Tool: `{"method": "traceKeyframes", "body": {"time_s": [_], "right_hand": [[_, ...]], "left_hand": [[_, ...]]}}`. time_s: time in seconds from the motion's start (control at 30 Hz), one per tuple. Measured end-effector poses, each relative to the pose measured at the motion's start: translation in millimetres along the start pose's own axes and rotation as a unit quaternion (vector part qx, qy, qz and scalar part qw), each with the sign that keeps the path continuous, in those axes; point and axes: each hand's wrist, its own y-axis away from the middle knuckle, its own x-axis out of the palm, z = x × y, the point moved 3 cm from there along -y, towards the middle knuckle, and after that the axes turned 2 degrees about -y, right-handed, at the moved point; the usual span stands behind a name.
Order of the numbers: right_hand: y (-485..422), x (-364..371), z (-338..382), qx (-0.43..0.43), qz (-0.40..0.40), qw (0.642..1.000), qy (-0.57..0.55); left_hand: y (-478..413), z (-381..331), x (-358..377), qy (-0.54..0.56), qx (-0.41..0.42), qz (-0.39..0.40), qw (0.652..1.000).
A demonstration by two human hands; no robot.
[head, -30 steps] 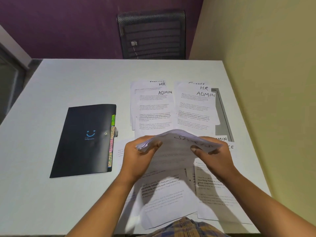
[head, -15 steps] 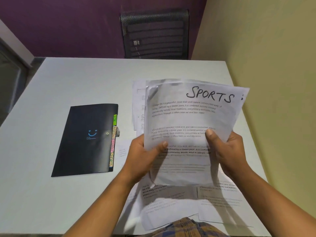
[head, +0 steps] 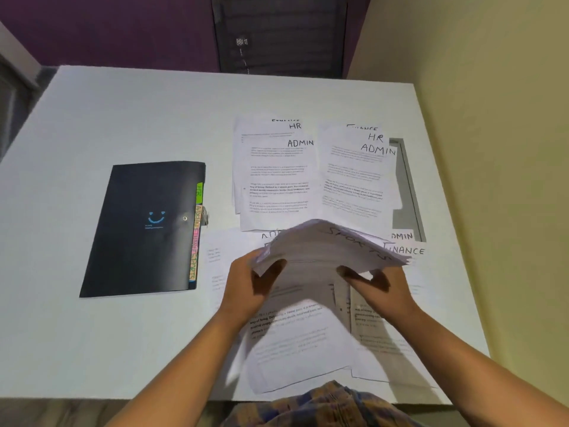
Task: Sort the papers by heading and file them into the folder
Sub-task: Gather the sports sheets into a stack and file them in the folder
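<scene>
A stack of white sheets headed SPORTS (head: pixel 326 248) is held almost flat above the table, its top edge pointing away from me. My left hand (head: pixel 249 282) grips its left side and my right hand (head: pixel 378 285) grips its right side. Under them lie more printed sheets (head: pixel 295 343). Two fanned piles with headings FINANCE, HR and ADMIN lie further back: one (head: pixel 274 174) in the middle, one (head: pixel 357 177) to its right. A closed black folder (head: pixel 144 229) with a blue smiley and coloured tabs lies to the left.
The white table (head: pixel 123 118) meets a yellow wall on the right. A dark mesh chair (head: pixel 280 35) stands behind the far edge. A sheet headed FINANCE (head: pixel 406 250) peeks out past the held stack. My checked clothing shows at the near edge.
The SPORTS stack, held upright facing me half a second ago, has tipped down and forward to lie nearly flat. Both hands have kept their grip.
</scene>
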Motion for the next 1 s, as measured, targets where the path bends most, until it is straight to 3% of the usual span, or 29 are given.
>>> {"method": "traceKeyframes", "body": {"time_s": [0.17, 0.37, 0.57, 0.67, 0.83, 1.0], "right_hand": [[-1, -3, -4, -0.031, -0.026, 0.999, 0.015], [-1, -13, 22, -0.063, -0.039, 0.997, -0.027], [-10, -4, 30, -0.017, -0.098, 0.989, -0.106], [-8, 14, 28, 0.023, -0.067, 0.988, -0.138], [9, 55, 28, 0.055, -0.041, 0.995, -0.071], [25, 86, 37, 0.058, -0.057, 0.990, -0.113]], "left_hand": [[4, -1, 2, 0.000, 0.039, 0.007, 0.999], [0, -10, -8, 0.090, -0.042, 0.016, 0.995], [23, 1, -26, 0.055, -0.084, 0.081, 0.992], [35, 7, -39, 0.091, -0.123, 0.050, 0.987], [43, 25, -60, 0.159, -0.194, -0.027, 0.968], [48, 37, -85, 0.142, -0.178, -0.018, 0.974]]}}
